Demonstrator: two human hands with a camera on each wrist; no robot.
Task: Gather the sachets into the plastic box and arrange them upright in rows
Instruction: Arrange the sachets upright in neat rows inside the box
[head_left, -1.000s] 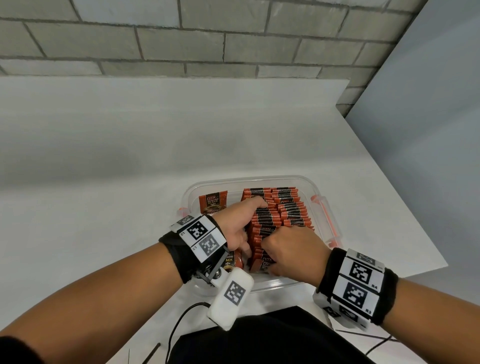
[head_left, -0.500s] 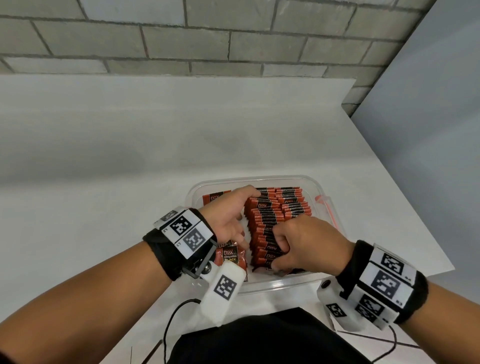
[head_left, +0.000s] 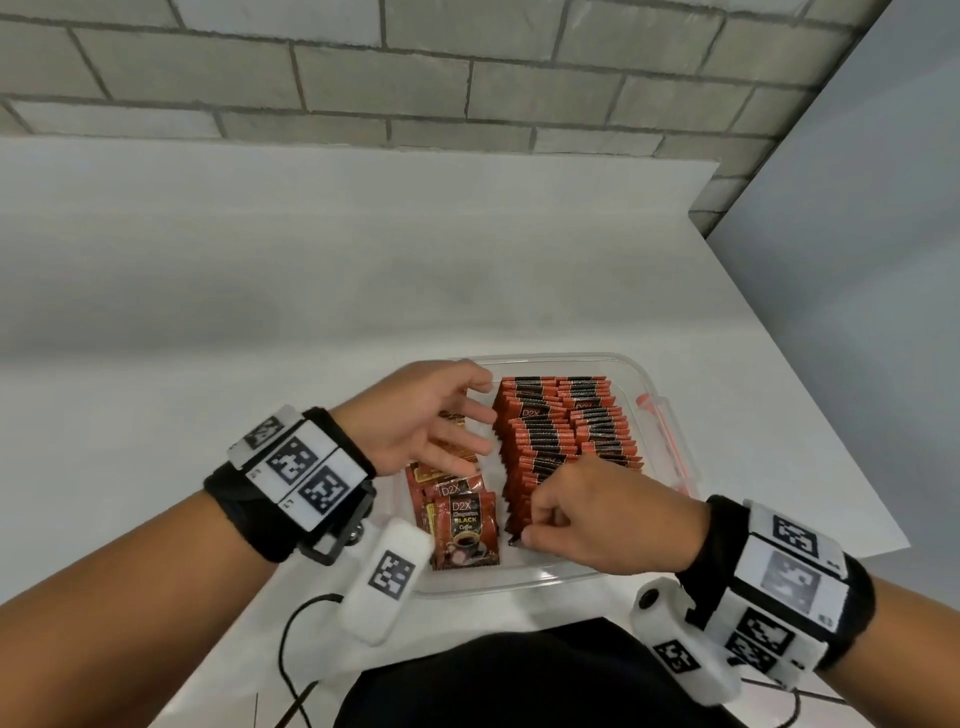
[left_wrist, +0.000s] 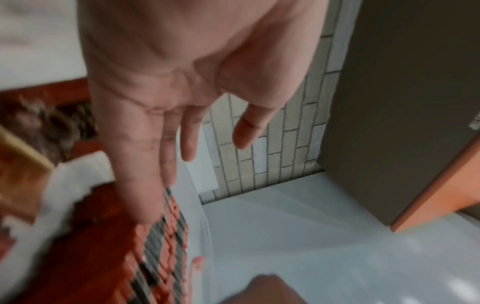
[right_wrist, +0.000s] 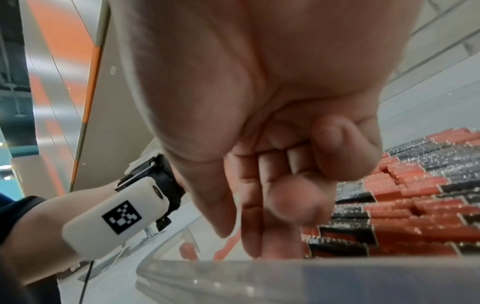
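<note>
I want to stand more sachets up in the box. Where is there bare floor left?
Bare floor shows in the plastic box along its near wall, in front of the loose sachets and under the right hand. The right half is crowded with upright rows; the left hand covers the left side.

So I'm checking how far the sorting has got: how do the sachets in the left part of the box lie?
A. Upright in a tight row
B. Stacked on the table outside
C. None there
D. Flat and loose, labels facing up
D: in the head view the loose sachets lie flat with labels up, left of the upright rows in the plastic box.
</note>
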